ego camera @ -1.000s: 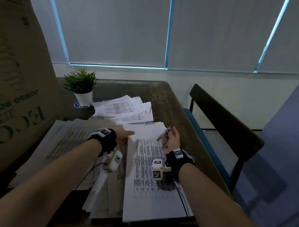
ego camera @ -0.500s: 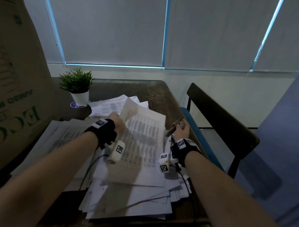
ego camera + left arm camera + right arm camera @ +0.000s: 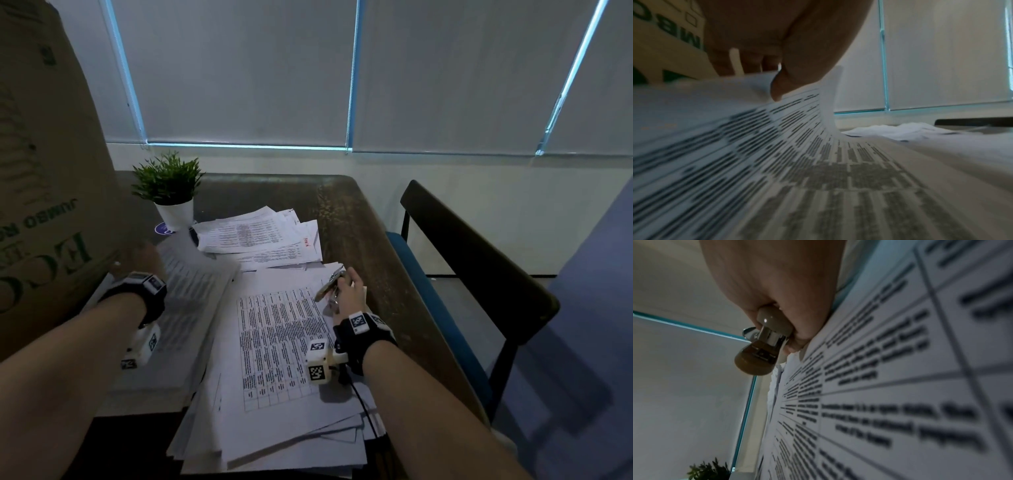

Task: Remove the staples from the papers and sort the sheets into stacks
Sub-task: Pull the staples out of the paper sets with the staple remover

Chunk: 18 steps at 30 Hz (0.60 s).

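1. Step in hand: sorting. My left hand (image 3: 137, 260) pinches the far edge of a white printed sheet (image 3: 777, 146), thumb on top and fingers under, laying it onto the grey-white left stack of papers (image 3: 178, 342) beside the tall brown cardboard box (image 3: 44, 192).
2. The sheet is curved and blurred in the left wrist view; its near part already lies on the stack, the far corner is lifted.
3. My right hand (image 3: 346, 294) is closed round a small metal staple remover with brown grips (image 3: 760, 352), resting at the far right edge of the white table-printed top page (image 3: 281, 339) on the near middle pile.
4. Third loose heap of white printed papers (image 3: 260, 236) lies far, just right of the small green plant in a white pot (image 3: 171, 195), on the dark brown wooden table (image 3: 346, 219).
5. Judgement: mid-task; the middle pile looks thick, plenty left.
6. Next move calls for: let the sheet go flat and square on the left stack, bring my left hand to the middle pile to hold the top set, then work the remover under its staple. I can't see a staple from here, too small.
7. Risk: middle pile is fanned and overhangs the near table edge; could slide.
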{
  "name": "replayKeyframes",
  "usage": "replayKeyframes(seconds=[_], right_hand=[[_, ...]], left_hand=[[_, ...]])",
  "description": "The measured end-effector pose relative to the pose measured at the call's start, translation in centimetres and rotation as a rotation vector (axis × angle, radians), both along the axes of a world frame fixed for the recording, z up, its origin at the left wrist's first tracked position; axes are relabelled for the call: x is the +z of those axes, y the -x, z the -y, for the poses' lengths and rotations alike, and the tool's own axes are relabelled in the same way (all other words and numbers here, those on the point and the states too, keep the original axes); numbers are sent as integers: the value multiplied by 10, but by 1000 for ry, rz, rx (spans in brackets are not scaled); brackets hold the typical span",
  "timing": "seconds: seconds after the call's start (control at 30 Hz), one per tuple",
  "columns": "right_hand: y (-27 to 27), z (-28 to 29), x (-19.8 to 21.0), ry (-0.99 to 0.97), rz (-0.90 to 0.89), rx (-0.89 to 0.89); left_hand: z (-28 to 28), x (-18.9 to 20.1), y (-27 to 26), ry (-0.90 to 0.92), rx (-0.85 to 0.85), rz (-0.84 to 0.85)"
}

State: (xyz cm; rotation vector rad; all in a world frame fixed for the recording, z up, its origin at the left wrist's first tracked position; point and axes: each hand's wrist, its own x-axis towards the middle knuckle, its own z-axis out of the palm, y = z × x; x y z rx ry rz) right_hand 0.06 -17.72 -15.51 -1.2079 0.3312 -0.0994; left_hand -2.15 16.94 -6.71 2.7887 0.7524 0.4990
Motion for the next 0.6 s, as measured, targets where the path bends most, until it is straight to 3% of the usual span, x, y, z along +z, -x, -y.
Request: replayKeyframes(seconds=[0.07, 0.13, 0.2, 0.27, 0.33, 0.43, 0.6], right_hand=[[3, 1, 1, 3, -10, -19], [6, 4, 4, 20, 0, -18], [9, 7, 5, 50, 15, -13], [11, 10, 6, 49, 19, -1], [12, 12, 4, 48, 17, 25], [13, 13, 4, 18, 11, 51], [13, 16, 6, -18, 9, 64]], left_hand=[[10, -2, -5, -65, 16, 86], [39, -7, -11, -57, -219, 96], [77, -9, -12, 15, -521, -83], [109, -11, -8, -13, -643, -353], [124, -15, -11, -89, -576, -484], [119, -24, -18, -40, -513, -531], [94, -18, -28, 13, -489, -307]])
